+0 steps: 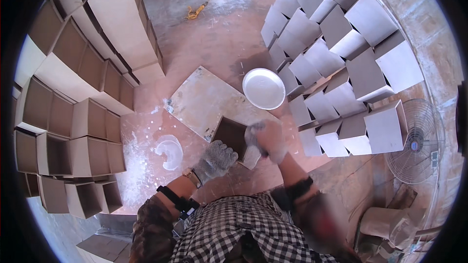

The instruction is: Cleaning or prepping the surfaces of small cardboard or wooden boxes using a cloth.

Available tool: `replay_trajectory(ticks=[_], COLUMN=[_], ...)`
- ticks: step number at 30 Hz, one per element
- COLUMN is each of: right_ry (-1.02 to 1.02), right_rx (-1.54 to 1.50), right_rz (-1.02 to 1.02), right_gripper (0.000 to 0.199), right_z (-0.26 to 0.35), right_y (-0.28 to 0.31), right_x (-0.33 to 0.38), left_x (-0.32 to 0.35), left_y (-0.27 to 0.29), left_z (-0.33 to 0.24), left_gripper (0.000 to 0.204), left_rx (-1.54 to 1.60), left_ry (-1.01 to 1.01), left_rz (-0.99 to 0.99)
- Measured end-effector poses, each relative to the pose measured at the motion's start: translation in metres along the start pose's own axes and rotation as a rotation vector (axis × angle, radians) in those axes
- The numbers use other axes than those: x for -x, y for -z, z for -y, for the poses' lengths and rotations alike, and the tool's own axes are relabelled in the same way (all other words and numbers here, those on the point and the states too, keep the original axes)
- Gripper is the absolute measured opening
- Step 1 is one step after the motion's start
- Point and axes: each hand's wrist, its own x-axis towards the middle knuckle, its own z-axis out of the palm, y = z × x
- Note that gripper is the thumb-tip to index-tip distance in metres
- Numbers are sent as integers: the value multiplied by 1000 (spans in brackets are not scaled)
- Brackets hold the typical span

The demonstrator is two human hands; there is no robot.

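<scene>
L hand (218,160), grey knit glove, at near L side of open brown square cardboard box (228,135); R hand (267,140), motion-blurred, at its R side, exact grip unclear. Worn flat rectangular board (195,103) beyond box, w/ round shallow white basin (263,88) by its far R edge. Stacked brown open boxes (88,112) to L, pale grey boxes (341,44) + round wire-caged fan (414,142) to R. Yellow cord (195,12) on floor, far side.
</scene>
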Motion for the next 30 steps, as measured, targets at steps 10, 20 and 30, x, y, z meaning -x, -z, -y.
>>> replay_trajectory(ticks=[10,20,30], right_ry=[364,210,312], right_rx=[-152,-335,-137], right_rz=[48,-157,-199], right_gripper=[26,21,23], right_z=[-63,-87,-25], right_y=[-41,-5,-3], right_x=[70,74,43], left_x=[-14,-45,-26], left_y=[9,21,59], left_z=[-11,-26,66], left_gripper=[15,34,23], left_rx=[-59,360,-215], left_ry=[140,500,-310], left_rz=[41,128,170])
